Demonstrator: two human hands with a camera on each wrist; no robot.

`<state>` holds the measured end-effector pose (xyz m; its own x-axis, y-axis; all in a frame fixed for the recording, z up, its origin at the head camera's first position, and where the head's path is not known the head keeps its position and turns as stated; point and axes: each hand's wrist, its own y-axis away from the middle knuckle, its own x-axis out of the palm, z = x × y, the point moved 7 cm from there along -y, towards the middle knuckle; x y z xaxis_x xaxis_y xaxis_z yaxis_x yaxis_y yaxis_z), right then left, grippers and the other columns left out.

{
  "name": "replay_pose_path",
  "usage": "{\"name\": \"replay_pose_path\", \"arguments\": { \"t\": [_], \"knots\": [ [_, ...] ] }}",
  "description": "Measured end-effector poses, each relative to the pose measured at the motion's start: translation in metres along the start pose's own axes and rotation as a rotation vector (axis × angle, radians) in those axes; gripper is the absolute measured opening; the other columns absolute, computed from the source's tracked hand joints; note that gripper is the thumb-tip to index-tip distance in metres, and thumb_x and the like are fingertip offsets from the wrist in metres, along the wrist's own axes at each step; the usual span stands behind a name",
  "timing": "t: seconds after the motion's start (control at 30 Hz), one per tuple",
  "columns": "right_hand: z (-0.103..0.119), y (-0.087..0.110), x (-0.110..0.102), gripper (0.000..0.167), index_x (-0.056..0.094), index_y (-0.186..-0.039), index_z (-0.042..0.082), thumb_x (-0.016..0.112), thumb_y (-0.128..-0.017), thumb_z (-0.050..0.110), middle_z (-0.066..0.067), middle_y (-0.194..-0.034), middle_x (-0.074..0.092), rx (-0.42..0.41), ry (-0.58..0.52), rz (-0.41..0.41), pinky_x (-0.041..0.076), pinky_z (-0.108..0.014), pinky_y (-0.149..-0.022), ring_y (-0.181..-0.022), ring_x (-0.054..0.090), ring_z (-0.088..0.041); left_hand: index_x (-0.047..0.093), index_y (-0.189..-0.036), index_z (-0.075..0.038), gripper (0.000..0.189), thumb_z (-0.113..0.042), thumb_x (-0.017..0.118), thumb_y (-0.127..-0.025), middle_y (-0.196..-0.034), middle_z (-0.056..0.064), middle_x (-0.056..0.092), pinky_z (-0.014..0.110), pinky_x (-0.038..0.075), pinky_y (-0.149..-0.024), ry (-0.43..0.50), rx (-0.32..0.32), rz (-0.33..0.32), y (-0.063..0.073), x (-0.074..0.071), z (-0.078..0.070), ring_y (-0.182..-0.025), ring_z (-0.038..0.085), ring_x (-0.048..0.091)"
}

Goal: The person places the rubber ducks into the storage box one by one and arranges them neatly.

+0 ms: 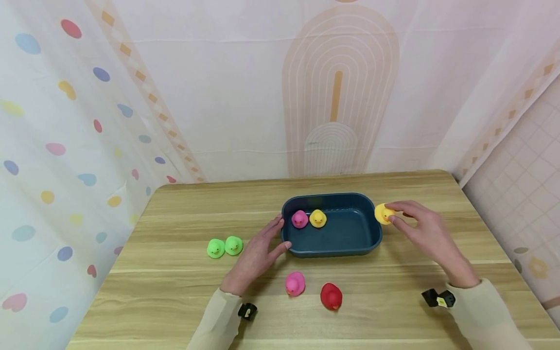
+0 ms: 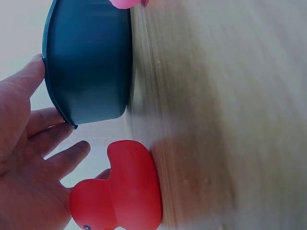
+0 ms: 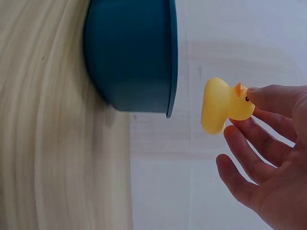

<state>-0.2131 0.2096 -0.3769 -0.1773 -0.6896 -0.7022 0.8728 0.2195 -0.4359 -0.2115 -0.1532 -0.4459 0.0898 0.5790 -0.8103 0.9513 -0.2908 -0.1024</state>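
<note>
Thumb and fingertips of my left hand (image 1: 255, 255) rest at the left end of a dark blue basin (image 1: 332, 253), its fingers fairly straight. In the left wrist view a red toy duck (image 2: 136, 187) sits below that hand; from the head camera the hand hides it. My right hand (image 1: 426, 231) pinches a yellow toy duck (image 3: 218, 108) by its head, thumb against fingers. This duck is just outside the basin's right end, raised off the table. Inside the basin, at its left, sit a pink duck (image 1: 299, 219) and another yellow duck (image 1: 318, 218).
Two green ducks (image 1: 224, 247) stand side by side left of my left hand. In front of the basin are a pink duck (image 1: 295, 284) and a red duck (image 1: 331, 296). A patterned curtain (image 1: 245, 97) hangs behind the wooden table (image 1: 175, 301).
</note>
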Motion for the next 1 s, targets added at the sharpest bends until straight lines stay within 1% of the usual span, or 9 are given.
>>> {"name": "replay_pose_path", "arguments": {
  "t": [0.17, 0.3, 0.37, 0.4, 0.67, 0.87, 1.0],
  "knots": [
    [0.007, -0.005, 0.006, 0.028, 0.075, -0.124, 0.010, 0.075, -0.097, 0.014, -0.011, -0.125, 0.071, 0.000, -0.027, 0.013, 0.051, -0.022, -0.084, -0.109, 0.069, -0.034, 0.046, -0.156, -0.008, 0.066, -0.039, 0.067, -0.102, -0.166, 0.004, 0.036, 0.052, 0.040, -0.116, 0.001, 0.010, -0.004, 0.000, 0.000, 0.000, -0.150, 0.031, 0.039],
    [0.012, -0.010, 0.012, 0.027, 0.075, -0.125, 0.008, 0.073, -0.099, 0.014, -0.013, -0.125, 0.071, 0.017, -0.067, 0.032, 0.056, -0.044, -0.090, -0.113, 0.067, -0.036, 0.046, -0.156, -0.007, 0.066, -0.039, 0.067, -0.102, -0.166, 0.005, 0.036, 0.051, 0.040, -0.117, 0.000, 0.016, -0.003, 0.000, 0.000, 0.000, -0.150, 0.031, 0.039],
    [0.015, -0.013, 0.016, 0.027, 0.075, -0.125, 0.007, 0.073, -0.099, 0.013, -0.014, -0.125, 0.070, 0.019, -0.078, 0.040, 0.055, -0.055, -0.091, -0.114, 0.066, -0.037, 0.046, -0.156, -0.008, 0.067, -0.040, 0.066, -0.102, -0.166, 0.004, 0.036, 0.050, 0.039, -0.117, -0.001, 0.017, 0.000, 0.000, 0.000, 0.000, -0.150, 0.030, 0.039],
    [0.016, -0.014, 0.018, 0.027, 0.074, -0.125, 0.006, 0.072, -0.099, 0.013, -0.015, -0.125, 0.070, 0.016, -0.080, 0.044, 0.054, -0.059, -0.092, -0.114, 0.065, -0.038, 0.046, -0.156, -0.008, 0.066, -0.040, 0.066, -0.102, -0.166, 0.004, 0.035, 0.050, 0.039, -0.117, -0.001, 0.019, -0.001, 0.000, 0.000, 0.000, -0.150, 0.030, 0.039],
    [0.024, -0.024, 0.033, 0.029, 0.073, -0.126, 0.002, 0.072, -0.099, 0.011, -0.020, -0.126, 0.069, -0.007, -0.103, 0.082, 0.053, -0.061, -0.095, -0.114, 0.065, -0.040, 0.046, -0.156, -0.007, 0.067, -0.041, 0.066, -0.102, -0.167, 0.004, 0.035, 0.050, 0.039, -0.117, 0.005, 0.018, 0.000, 0.000, 0.000, 0.000, -0.150, 0.030, 0.038],
    [0.026, -0.030, 0.044, 0.031, 0.071, -0.128, 0.002, 0.071, -0.099, 0.009, -0.021, -0.129, 0.068, 0.007, -0.130, 0.123, 0.054, -0.060, -0.097, -0.116, 0.064, -0.040, 0.047, -0.156, -0.007, 0.067, -0.042, 0.065, -0.102, -0.167, 0.004, 0.035, 0.050, 0.038, -0.118, 0.002, 0.018, 0.000, 0.000, 0.001, 0.000, -0.150, 0.029, 0.038],
    [0.027, -0.034, 0.050, 0.030, 0.071, -0.128, 0.002, 0.071, -0.099, 0.008, -0.021, -0.129, 0.068, 0.008, -0.123, 0.135, 0.053, -0.060, -0.098, -0.117, 0.064, -0.040, 0.047, -0.156, -0.007, 0.067, -0.043, 0.065, -0.102, -0.167, 0.004, 0.035, 0.050, 0.038, -0.118, -0.004, 0.017, -0.002, 0.000, 0.001, 0.000, -0.150, 0.029, 0.038]
  ]
}}
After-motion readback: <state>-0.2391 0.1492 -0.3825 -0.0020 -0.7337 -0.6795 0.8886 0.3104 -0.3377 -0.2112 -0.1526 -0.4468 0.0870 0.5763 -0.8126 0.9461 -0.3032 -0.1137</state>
